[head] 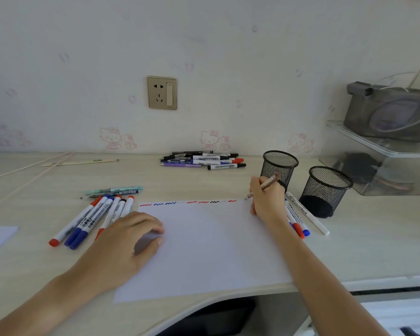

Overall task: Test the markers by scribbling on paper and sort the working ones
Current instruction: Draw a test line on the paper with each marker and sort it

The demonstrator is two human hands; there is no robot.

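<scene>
My left hand [134,235] rests loosely curled on the paper [204,246] to pin it, right hand [266,197] pinches a pen [264,185], tip at the top-right corner to continue the scribble row [188,202]; untested pile [203,160] waits at back of the tabletop [22,275].

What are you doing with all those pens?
A person is testing pens on a sheet of paper. The right hand holds a pen with its tip at the paper's top right corner, at the end of a row of red, blue and black squiggles. The left hand rests on the paper. One group of markers lies to the left, another pile by the wall, and two mesh cups stand on the right.
</scene>
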